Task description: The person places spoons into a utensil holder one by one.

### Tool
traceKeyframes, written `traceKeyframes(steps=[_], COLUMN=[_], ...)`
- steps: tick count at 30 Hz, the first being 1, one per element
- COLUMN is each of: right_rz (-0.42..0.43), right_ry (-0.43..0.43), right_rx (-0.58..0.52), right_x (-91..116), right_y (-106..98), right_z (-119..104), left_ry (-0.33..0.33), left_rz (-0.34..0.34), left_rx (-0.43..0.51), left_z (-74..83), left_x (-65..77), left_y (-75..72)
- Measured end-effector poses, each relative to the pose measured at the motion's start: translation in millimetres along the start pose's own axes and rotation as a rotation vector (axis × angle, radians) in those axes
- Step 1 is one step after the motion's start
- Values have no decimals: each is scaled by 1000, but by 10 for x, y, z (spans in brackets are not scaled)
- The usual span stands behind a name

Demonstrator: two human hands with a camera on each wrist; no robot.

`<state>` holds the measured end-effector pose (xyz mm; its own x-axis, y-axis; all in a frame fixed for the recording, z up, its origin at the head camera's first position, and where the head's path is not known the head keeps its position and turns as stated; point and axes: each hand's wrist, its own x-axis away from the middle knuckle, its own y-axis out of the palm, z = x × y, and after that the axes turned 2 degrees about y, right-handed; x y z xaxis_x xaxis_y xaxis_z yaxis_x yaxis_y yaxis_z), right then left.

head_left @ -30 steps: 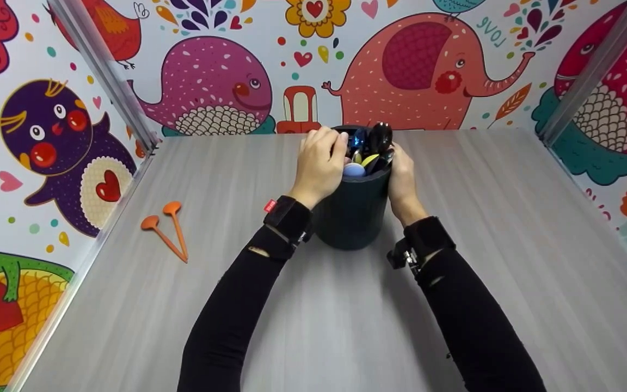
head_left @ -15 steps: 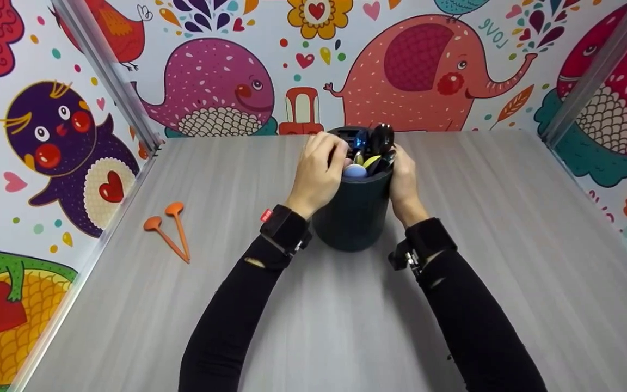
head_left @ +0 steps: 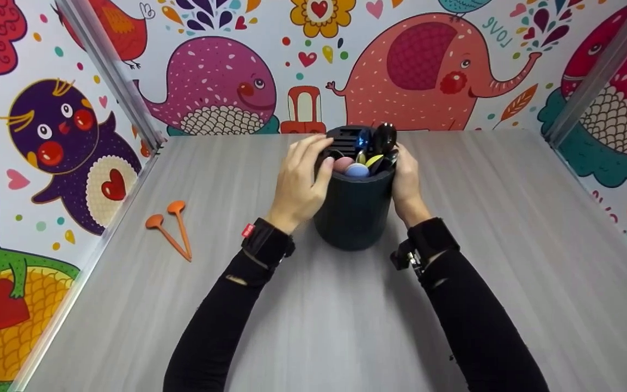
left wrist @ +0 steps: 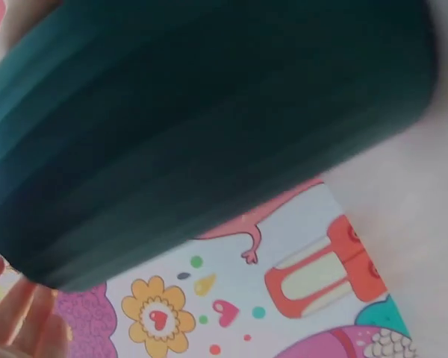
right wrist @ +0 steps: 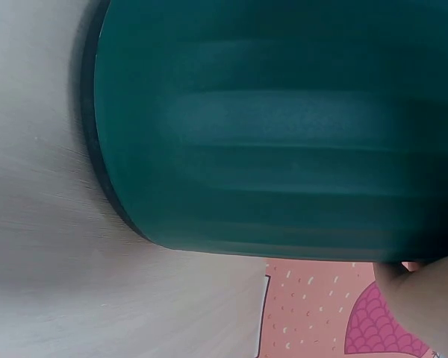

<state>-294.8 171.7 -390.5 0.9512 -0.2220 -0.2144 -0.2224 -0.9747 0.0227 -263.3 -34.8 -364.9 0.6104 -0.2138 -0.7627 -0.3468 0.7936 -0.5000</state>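
A dark green round utensil holder (head_left: 352,215) stands upright on the table. From its top stick out a black slotted piece (head_left: 344,139), a glossy black spoon-like head (head_left: 385,138), a light blue round end (head_left: 357,170), a pink one (head_left: 343,164) and a yellow one (head_left: 374,160). At the holder's left rim is my left hand (head_left: 300,188), fingers extended and thumb apart; its fingertips (left wrist: 39,317) show beside the rim in the left wrist view. My right hand (head_left: 409,182) grips the holder's right side near the top, its fingers partly hidden behind it.
Two orange spoon-like utensils with round heads, one nearer the left (head_left: 155,221) and one beside it (head_left: 177,207), lie on the grey table (head_left: 313,321) at left. Walls with cartoon animals (head_left: 409,71) enclose the back and sides.
My left hand has drawn back to the left from over the rim, its fingers spreading and uncovering the pink end and slotted piece. The right hand keeps its grip on the holder.
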Motion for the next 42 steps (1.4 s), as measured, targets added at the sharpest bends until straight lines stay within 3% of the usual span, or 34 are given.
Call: traceKeyframes(steps=[7, 12, 19, 28, 34, 42], right_rz=[1, -7, -11, 5, -2, -16], right_ry=[11, 13, 10, 3, 7, 7], right_rx=[-9, -2, -3, -2, 1, 12], right_x=[1, 6, 20, 1, 12, 11], right_y=[-19, -7, 8, 1, -3, -7], right_z=[4, -3, -1, 14, 4, -21], left_ry=[-21, -99, -296, -641, -827, -944], left_rz=[30, 38, -10, -87, -138, -262], left_rx=[-65, -159, -309, -432, -449, -462], left_z=[-233, -511, -1003, -1608, -1818, -1976], left_x=[57, 66, 92, 232, 457, 698], left_y=[-136, -317, -647, -1050, -1152, -1195])
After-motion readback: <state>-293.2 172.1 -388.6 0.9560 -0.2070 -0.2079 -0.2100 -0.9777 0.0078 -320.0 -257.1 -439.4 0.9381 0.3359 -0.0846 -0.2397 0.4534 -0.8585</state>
